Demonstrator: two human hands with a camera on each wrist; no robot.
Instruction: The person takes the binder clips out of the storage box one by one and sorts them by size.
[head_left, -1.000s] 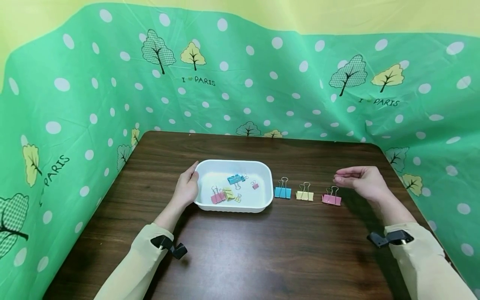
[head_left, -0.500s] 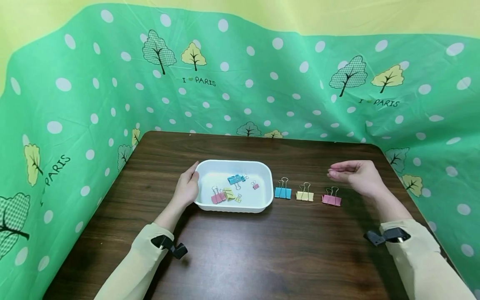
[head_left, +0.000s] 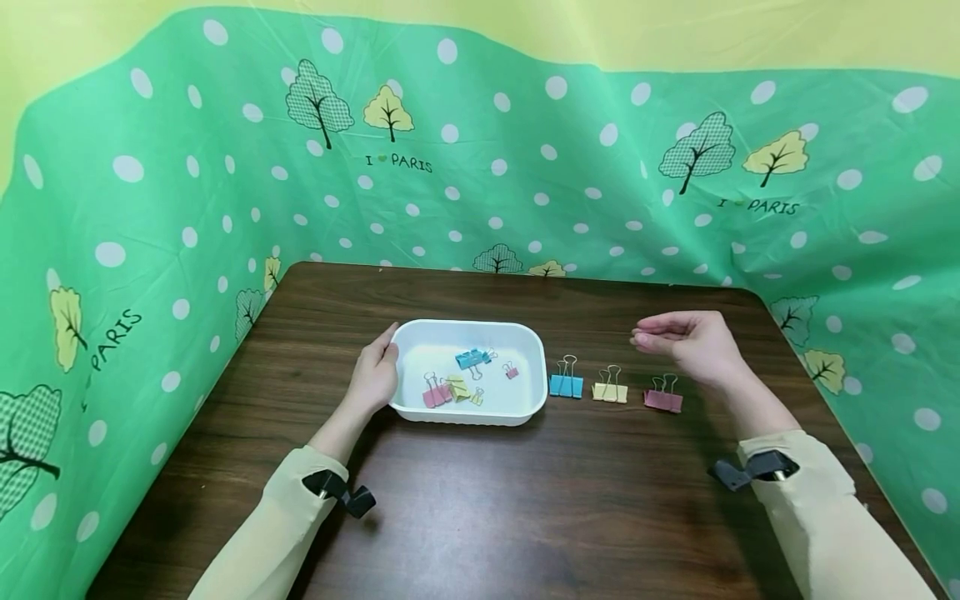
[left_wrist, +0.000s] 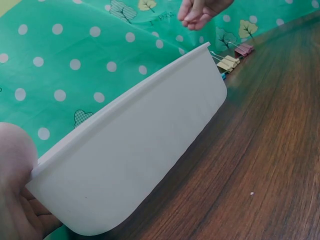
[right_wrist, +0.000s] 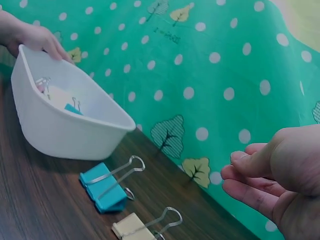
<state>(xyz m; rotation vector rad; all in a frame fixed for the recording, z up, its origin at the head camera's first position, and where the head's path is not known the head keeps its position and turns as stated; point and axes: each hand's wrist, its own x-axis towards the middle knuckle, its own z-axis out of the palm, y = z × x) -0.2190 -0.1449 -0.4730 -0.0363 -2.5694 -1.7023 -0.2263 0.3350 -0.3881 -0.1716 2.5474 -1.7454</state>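
Observation:
My left hand (head_left: 372, 371) grips the left end of a white plastic tray (head_left: 468, 417), thumb at the rim and fingers along the outside. In the tray lie blue binder clips (head_left: 471, 359), a larger pink binder clip (head_left: 436, 392), yellow binder clips (head_left: 457, 387) and a small pink binder clip (head_left: 511, 372). To its right, a large blue binder clip (head_left: 566, 385), a cream binder clip (head_left: 610, 392) and a dark pink binder clip (head_left: 663, 401) stand in a row. Above the row hovers my right hand (head_left: 693, 343), fingers loosely bent with nothing between them.
The dark wooden table (head_left: 480, 517) carries all of this. Green dotted cloth (head_left: 480, 150) hangs behind it and along both sides. Each sleeved wrist wears a black strap, such as the right strap (head_left: 753, 471).
My right hand has moved left and slightly away from me, from beside the dark pink clip to above and behind the row. The left hand and tray have stayed in place.

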